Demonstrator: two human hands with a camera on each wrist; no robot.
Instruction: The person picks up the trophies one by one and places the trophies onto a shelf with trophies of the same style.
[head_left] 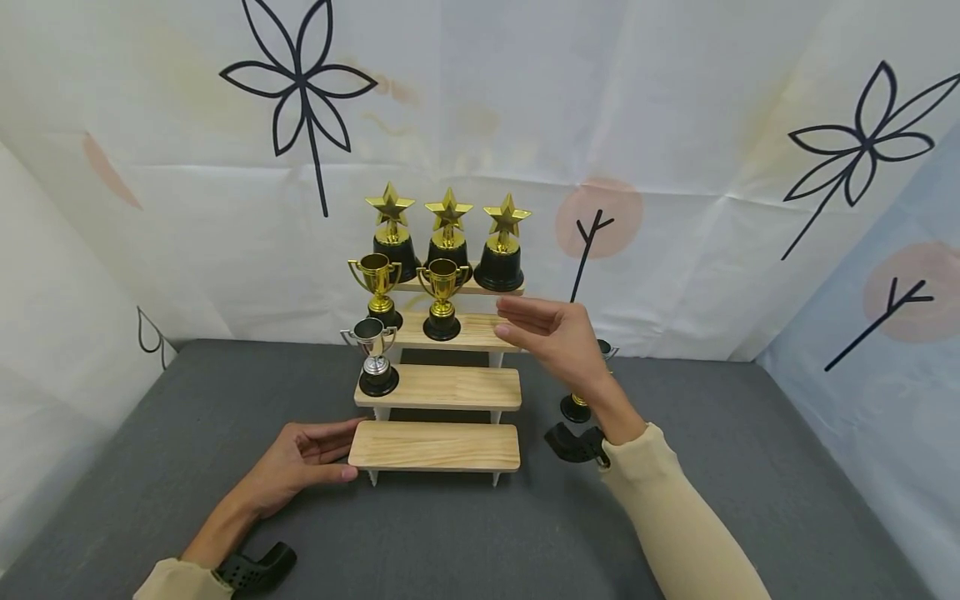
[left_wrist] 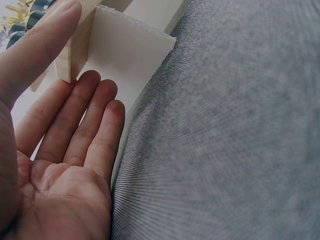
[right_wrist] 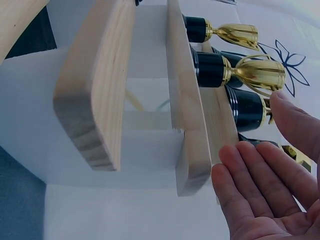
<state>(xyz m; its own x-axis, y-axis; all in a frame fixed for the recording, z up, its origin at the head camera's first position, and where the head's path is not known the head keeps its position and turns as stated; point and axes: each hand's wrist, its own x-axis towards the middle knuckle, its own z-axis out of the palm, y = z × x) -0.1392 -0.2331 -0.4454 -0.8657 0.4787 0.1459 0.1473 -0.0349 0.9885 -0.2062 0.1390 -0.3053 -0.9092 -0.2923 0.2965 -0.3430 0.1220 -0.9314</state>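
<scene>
A stepped wooden display stand (head_left: pixel 435 446) on the table bears several trophies. My left hand (head_left: pixel 307 458) is at the left end of its lowest step, fingers extended and touching it or nearly so; in the left wrist view its palm (left_wrist: pixel 65 185) holds nothing. My right hand (head_left: pixel 551 337), fingers nearly straight, is beside the right end of the third step, grasping nothing. That step carries a gold cup trophy (head_left: pixel 442 279) in the middle and another gold cup (head_left: pixel 377 275) at the left. A silver cup (head_left: pixel 377 360) stands at the left of the second step.
Three gold star trophies (head_left: pixel 506 221) line the top step. Another cup trophy (head_left: pixel 575 410) stands on the grey table (head_left: pixel 450 542), right of the stand, mostly hidden behind my right hand and wrist. A white patterned cloth (head_left: pixel 480 125) hangs behind.
</scene>
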